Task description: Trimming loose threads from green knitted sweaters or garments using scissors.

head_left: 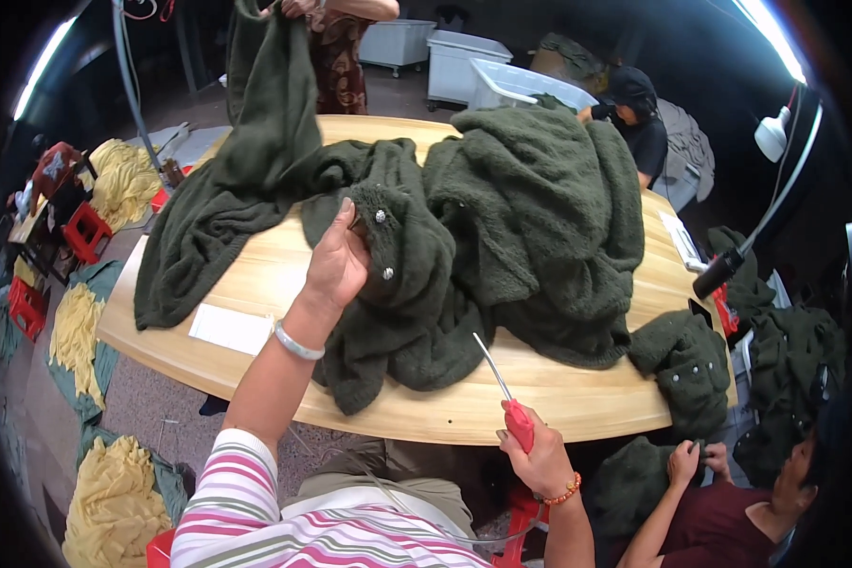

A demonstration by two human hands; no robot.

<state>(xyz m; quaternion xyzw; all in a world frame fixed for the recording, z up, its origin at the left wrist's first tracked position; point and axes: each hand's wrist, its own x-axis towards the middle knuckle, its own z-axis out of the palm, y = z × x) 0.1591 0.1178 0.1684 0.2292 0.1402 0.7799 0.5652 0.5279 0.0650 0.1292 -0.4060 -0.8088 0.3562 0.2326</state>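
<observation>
Fleece (417,251), dark green and bunched, lies at the middle of the worktop (407,414), with two pale buttons (381,217) on the fold that faces the left hand (339,260). That hand is nearly closed, thumb up against the cloth, gripping its edge beside the buttons; a pale bangle (298,343) rings the wrist. The right hand (540,461) is wrapped round the red handle of a slim metal tool (518,424), over the near edge, its tip pointing far and left toward the gap between the fleece and a larger green pile (540,218) to the right; whether the tip touches cloth I cannot tell. A beaded bracelet (560,490) circles that wrist. On the left, a white card (229,328) lies near a long green garment (273,123), whose far end a person (341,52) holds up. At the right end sits a small buttoned bundle (686,369); near it, a co-worker (738,506) handles more green cloth (634,483). Another person, in a black cap (631,88), is beyond the pile, and white carts (459,68) stand farther back. Yellow cloth (114,502) is heaped on the floor, left.
</observation>
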